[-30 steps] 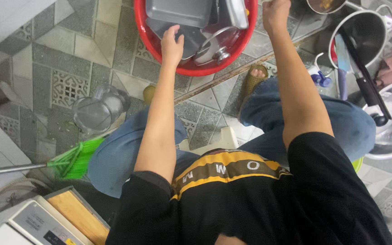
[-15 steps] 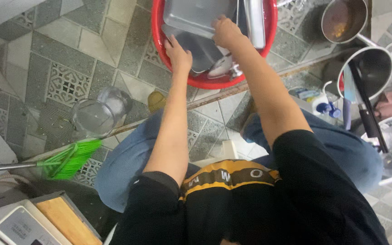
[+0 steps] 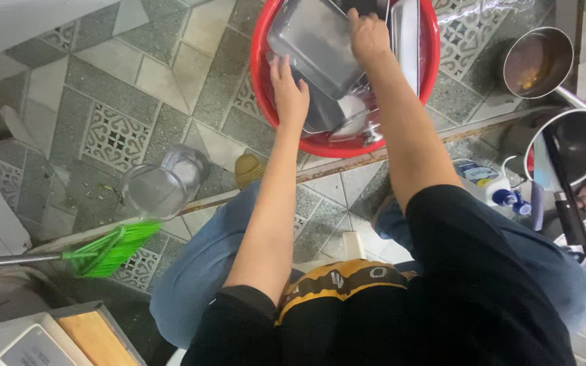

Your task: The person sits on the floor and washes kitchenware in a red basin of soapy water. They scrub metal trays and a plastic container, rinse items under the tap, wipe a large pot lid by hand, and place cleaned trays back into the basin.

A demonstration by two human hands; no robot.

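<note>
My left hand (image 3: 290,95) lies open against a metal tray (image 3: 317,47) in the red basin (image 3: 263,81); my right hand (image 3: 367,34) grips its upper edge. Nearby — a clear jug (image 3: 164,184), green broom (image 3: 106,251) and two pots (image 3: 537,62) on the tiles.

Right hand (image 3: 367,34) now on metal tray (image 3: 317,44) w/ left hand (image 3: 289,95).

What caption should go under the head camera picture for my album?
Both hands, left hand and right hand, hold a metal tray in a red basin on a tiled floor.
</note>
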